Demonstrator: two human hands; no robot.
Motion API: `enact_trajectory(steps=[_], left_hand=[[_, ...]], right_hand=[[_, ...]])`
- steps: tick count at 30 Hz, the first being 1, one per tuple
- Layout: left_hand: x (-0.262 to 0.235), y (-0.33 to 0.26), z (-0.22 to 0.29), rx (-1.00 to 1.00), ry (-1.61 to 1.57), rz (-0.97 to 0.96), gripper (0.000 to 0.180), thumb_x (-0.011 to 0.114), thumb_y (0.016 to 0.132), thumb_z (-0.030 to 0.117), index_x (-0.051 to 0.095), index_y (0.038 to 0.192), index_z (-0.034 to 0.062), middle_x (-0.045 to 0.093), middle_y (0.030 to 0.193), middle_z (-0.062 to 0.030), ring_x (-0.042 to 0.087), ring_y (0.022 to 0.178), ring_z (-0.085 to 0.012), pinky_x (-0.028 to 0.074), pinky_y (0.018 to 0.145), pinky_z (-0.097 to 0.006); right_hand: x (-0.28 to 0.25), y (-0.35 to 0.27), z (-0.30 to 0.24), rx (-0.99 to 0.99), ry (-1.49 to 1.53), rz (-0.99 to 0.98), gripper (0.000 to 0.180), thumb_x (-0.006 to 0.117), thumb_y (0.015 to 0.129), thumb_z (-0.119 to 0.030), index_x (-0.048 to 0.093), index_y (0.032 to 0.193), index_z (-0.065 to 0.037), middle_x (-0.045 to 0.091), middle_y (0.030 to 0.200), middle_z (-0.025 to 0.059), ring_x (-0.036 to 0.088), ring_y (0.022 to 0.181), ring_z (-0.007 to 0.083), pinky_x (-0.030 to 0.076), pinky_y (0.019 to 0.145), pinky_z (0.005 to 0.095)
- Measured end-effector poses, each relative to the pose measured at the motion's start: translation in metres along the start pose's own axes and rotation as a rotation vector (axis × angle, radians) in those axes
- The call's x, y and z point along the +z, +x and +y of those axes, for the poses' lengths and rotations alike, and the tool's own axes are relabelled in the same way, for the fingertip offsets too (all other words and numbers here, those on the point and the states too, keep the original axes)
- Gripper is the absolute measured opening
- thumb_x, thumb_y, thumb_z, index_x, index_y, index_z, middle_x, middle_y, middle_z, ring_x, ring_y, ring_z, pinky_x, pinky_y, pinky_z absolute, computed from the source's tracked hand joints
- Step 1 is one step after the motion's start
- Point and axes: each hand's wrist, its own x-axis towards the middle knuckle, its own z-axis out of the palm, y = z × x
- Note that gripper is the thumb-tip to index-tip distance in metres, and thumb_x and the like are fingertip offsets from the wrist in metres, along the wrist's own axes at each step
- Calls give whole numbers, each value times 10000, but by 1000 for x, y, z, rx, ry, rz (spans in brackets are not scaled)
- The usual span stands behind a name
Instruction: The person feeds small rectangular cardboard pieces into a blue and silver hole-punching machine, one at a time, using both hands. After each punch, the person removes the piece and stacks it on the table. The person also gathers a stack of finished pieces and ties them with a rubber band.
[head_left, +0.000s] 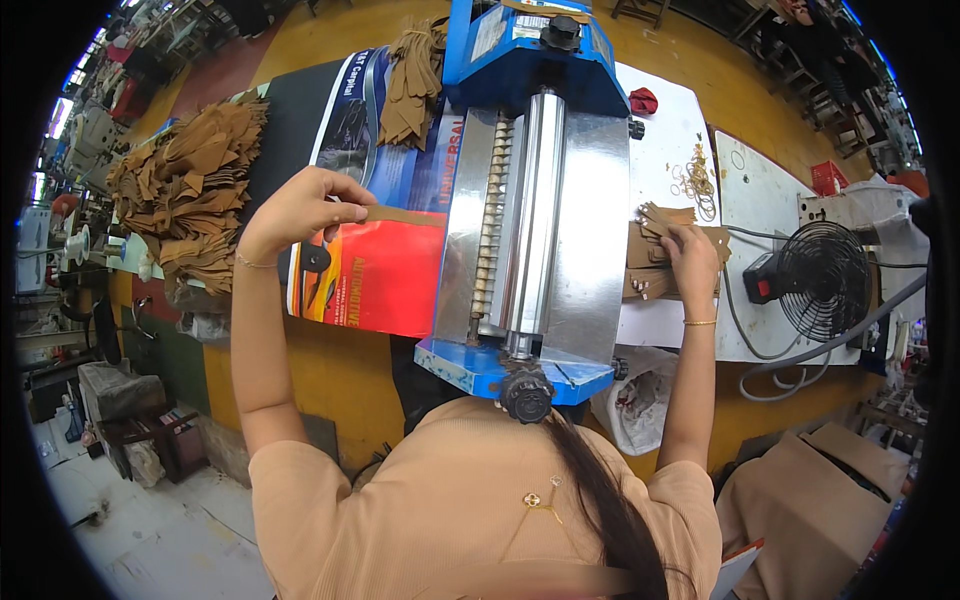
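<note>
Between my arms stands a blue machine (580,385) with long shiny metal rollers (540,220) and sloping metal plates on both sides. My left hand (315,203) is closed, pinching one end of a thin brown strip (405,215) between thumb and fingers. The strip stretches right, its far end at the edge of the machine's left plate. On the other side, my right hand (692,258) lies over a small pile of brown strips (648,283), fingers stretched and touching them; its thumb is hidden. Whether it grips any strip is not plain.
A large heap of brown pieces (190,190) lies at the far left, with a smaller bundle (410,85) behind my left hand. Rubber bands (697,180) and a black fan (825,275) with cables are on the right. A white plastic bag (640,410) hangs below the table.
</note>
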Motion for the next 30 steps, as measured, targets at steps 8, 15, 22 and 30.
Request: enact_trajectory(steps=[8, 15, 22, 30], left_hand=[[-6, 46, -133, -260, -146, -13, 104, 677, 812, -7, 668, 913, -31, 641, 698, -34, 557, 499, -68, 410, 439, -190], [-22, 53, -188, -380, -23, 170, 149, 720, 758, 1, 647, 888, 0, 668, 737, -93, 662, 619, -164, 500, 520, -279], [20, 44, -121, -94, 351, 480, 275, 734, 771, 149, 667, 988, -7, 670, 804, -120, 656, 711, -189, 530, 683, -320], [113, 48, -11, 175, -448, -29, 234, 664, 911, 182, 671, 1051, -6, 642, 817, -20, 604, 720, -88, 507, 649, -233]], right_hand=[[-7, 5, 19, 164, 327, -99, 185, 710, 832, -116, 669, 980, -14, 698, 873, 128, 654, 733, 229, 505, 673, 329], [-50, 13, 2, 318, 719, -251, 135, 651, 903, -115, 654, 962, 6, 653, 757, 20, 527, 568, 56, 425, 498, 224], [-82, 28, -74, 30, 885, -634, 177, 652, 901, -172, 668, 919, 4, 666, 721, 22, 535, 515, 38, 418, 447, 190], [-61, 48, -133, 4, 679, -784, 174, 665, 856, -161, 689, 848, 11, 682, 645, 59, 567, 436, 103, 447, 426, 243]])
